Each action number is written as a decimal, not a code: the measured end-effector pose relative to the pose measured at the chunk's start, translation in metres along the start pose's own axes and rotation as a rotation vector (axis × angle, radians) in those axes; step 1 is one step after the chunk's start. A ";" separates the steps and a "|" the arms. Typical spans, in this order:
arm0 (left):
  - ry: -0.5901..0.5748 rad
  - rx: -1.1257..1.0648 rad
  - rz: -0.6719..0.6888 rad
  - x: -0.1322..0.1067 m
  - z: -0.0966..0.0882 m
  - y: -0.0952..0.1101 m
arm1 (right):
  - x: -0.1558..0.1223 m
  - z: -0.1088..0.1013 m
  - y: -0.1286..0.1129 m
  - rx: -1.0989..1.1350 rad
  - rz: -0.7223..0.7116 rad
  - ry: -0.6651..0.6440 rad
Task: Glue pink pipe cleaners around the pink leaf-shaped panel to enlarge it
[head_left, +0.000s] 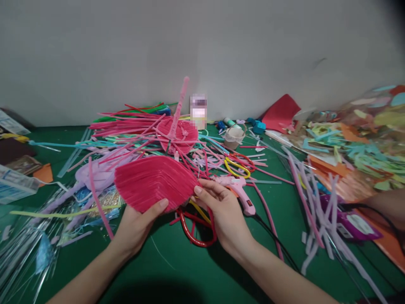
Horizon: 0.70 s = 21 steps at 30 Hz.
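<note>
A deep pink leaf-shaped piece (pixel 155 183), made of pipe cleaners laid side by side, is held up above the green table. My left hand (pixel 139 223) grips its lower edge, thumb on the front face and the other fingers hidden behind. At its right tip, my right hand (pixel 221 207) pinches with thumb and forefinger. Just below the leaf are red-handled scissors (pixel 193 240); their blades are out of sight, and I cannot tell whether my right hand touches them. A pink glue gun (pixel 236 188) lies to the right of that hand.
Behind the leaf are a round pink pipe-cleaner piece with a stalk (pixel 180 105) and loose pink pipe cleaners (pixel 126 126). Lilac pipe-cleaner work (pixel 95 173) lies left. A paper cup (pixel 234 137) and yellow-handled scissors (pixel 237 169) stand farther back. Another person's arm (pixel 376 211) reaches in at right.
</note>
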<state>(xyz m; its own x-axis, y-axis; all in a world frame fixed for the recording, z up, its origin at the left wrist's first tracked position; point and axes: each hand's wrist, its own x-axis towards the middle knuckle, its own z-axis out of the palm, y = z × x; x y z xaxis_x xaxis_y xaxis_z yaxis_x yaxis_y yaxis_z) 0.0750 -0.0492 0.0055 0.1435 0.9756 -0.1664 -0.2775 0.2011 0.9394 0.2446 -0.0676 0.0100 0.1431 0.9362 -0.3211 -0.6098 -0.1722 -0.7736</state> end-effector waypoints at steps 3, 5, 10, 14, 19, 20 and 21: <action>-0.015 -0.016 -0.040 0.005 -0.004 0.000 | 0.002 -0.002 0.000 0.000 0.030 -0.010; -0.010 -0.025 -0.051 0.005 -0.005 0.000 | 0.002 -0.003 -0.001 -0.006 0.033 -0.021; -0.028 0.019 -0.033 0.005 -0.005 0.001 | 0.002 -0.007 0.000 -0.063 0.008 -0.033; -0.024 0.177 0.041 0.006 -0.007 0.003 | 0.003 -0.010 0.001 -0.143 -0.009 -0.026; 0.049 0.449 0.193 0.006 -0.008 0.008 | 0.004 -0.010 -0.004 -0.166 0.057 -0.032; 0.053 0.458 0.205 0.006 -0.008 0.008 | 0.004 -0.010 -0.006 -0.154 0.078 -0.035; 0.055 0.455 0.210 0.006 -0.009 0.009 | 0.004 -0.009 -0.008 -0.134 0.102 -0.036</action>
<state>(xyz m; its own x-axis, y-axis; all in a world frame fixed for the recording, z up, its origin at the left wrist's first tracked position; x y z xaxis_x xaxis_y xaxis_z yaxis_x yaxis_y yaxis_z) 0.0652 -0.0407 0.0102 0.0749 0.9965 0.0360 0.1496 -0.0470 0.9876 0.2572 -0.0658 0.0099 0.0559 0.9217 -0.3840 -0.5101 -0.3042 -0.8045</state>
